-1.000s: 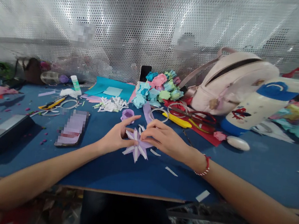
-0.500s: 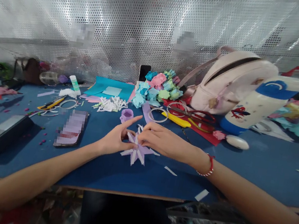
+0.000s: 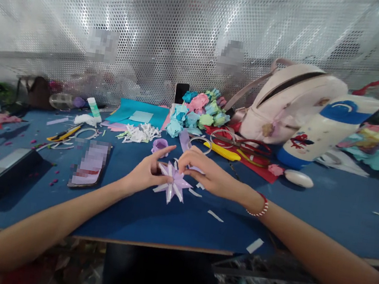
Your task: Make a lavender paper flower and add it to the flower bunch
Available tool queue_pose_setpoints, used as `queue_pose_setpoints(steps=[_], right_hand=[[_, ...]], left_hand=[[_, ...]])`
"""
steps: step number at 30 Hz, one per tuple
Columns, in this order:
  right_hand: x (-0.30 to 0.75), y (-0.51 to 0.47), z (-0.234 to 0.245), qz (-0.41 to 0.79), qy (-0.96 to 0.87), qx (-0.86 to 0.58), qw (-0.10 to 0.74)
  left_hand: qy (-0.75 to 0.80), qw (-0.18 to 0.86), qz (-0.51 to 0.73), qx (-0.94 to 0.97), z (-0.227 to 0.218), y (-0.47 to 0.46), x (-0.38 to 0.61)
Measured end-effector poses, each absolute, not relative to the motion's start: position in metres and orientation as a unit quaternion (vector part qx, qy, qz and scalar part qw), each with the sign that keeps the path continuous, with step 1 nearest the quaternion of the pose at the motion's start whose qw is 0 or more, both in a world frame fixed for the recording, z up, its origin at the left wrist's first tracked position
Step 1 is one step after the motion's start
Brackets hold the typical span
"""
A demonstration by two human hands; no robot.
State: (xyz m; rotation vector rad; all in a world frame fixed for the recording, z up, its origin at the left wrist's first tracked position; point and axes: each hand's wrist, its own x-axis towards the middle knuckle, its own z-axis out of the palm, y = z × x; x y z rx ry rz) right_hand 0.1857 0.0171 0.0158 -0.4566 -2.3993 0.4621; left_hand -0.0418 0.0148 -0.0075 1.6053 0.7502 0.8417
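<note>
A light purple paper star (image 3: 176, 190) with several pointed petals and pale strips along them is held just above the table in front of me. My left hand (image 3: 149, 171) grips its left side with the thumb over the front, while the index finger points up and away. At the star's upper right, my right hand (image 3: 200, 167) has its fingers curled and pinched against a petal; the fingertips are partly hidden. A small purple paper roll (image 3: 160, 146) stands right behind my left hand. Narrow white paper strips (image 3: 215, 216) lie to the right of the star.
Behind are a shredded paper pile (image 3: 139, 133), crumpled paper flowers (image 3: 198, 110), a yellow cutter (image 3: 222, 152) and a ring of tape (image 3: 201, 140). A phone (image 3: 91, 165) and a power bank (image 3: 1, 170) lie left. A backpack (image 3: 289, 105) and a bottle (image 3: 324, 130) stand right.
My right hand has shifted slightly off the star's middle toward its upper right edge, so more of the star shows. My left hand keeps its grip.
</note>
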Motion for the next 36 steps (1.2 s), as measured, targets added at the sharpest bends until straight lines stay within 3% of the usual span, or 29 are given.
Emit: queue_pose_setpoints(steps=[5, 9, 17, 24, 31, 36], right_hand=[[0.195, 0.03, 0.021, 0.268, -0.828, -0.212, 0.445], [0.199, 0.04, 0.018, 0.3, -0.789, -0.247, 0.476], [0.189, 0.032, 0.009, 0.246, -0.805, -0.32, 0.435], [0.174, 0.017, 0.003, 0.351, -0.819, -0.312, 0.33], [0.173, 0.024, -0.002, 0.402, -0.77, -0.316, 0.383], [0.17, 0.022, -0.004, 0.45, -0.732, -0.33, 0.39]], left_hand=[[0.366, 0.553, 0.362, 0.655, -0.005, 0.016, -0.045], [0.372, 0.541, 0.378, 0.652, -0.007, 0.017, -0.046], [0.348, 0.526, 0.363, 0.686, -0.011, 0.018, -0.047], [0.321, 0.505, 0.333, 0.729, -0.012, 0.012, -0.039], [0.366, 0.573, 0.412, 0.606, -0.012, 0.018, -0.039], [0.399, 0.567, 0.413, 0.591, -0.009, 0.014, -0.038]])
